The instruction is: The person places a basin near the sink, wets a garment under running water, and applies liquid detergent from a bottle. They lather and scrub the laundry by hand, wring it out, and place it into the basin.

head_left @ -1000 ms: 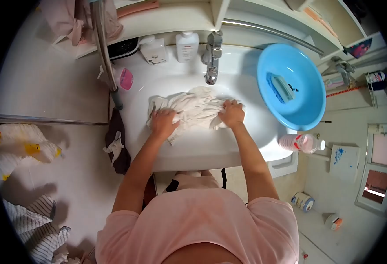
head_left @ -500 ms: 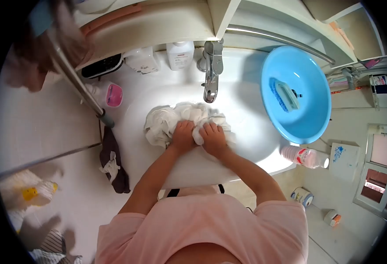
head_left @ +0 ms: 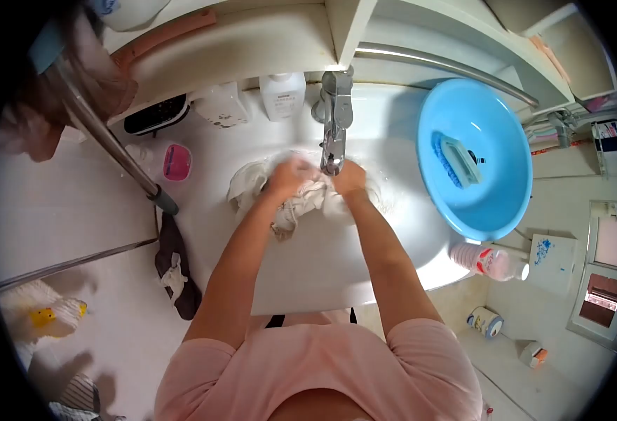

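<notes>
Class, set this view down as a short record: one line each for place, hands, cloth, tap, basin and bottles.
Place: white sink
Left hand: at the cloth, blurred
Right hand: at the cloth, fingers partly hidden
Cloth: whitish, crumpled, in the sink
Tap: metal, spout above the cloth
Basin: blue, right of the tap, holding a brush
Bottles: white bottle left of the tap; clear bottle near the sink's right end
</notes>
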Tool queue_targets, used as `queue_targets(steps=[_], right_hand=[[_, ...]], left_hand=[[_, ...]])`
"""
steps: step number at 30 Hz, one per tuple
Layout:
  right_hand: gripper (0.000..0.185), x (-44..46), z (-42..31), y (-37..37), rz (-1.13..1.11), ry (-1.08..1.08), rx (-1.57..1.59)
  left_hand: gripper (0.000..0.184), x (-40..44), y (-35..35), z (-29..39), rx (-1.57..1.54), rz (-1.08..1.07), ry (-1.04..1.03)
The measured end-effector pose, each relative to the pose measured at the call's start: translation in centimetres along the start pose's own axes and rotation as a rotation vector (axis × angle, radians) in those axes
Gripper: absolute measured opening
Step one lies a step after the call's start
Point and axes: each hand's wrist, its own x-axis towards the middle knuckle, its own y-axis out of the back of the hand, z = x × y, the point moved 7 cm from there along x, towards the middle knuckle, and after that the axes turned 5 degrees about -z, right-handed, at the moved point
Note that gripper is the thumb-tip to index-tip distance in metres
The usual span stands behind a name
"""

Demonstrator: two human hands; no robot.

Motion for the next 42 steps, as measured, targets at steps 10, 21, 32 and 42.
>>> queue_targets(steps=[10, 21, 32, 42], right_hand=[[0.031, -14.7, -2.3, -0.9, 0.062, 0.370, -0.232], [0.026, -2.8, -1.4, -3.7, -0.049, 0.309, -0.150], [0.066, -2.8, 0.8, -0.6, 0.036, -0.018, 0.004], [0.029, -13.9, -2.7, -4.2, 0.015, 0.453, -0.067]], left_hand=[[0.048, -12.7, -5.9, 1.6, 0.768, 0.120, -0.302], [0.031, -2.8, -7.1, -0.7, 0.874, -0.471, 0.011], [0.085, -6.9, 2.0, -1.0, 0.633, 0.088, -0.055], [0.044, -10.7, -6.8, -3.2, 0.697, 0.243, -0.286]])
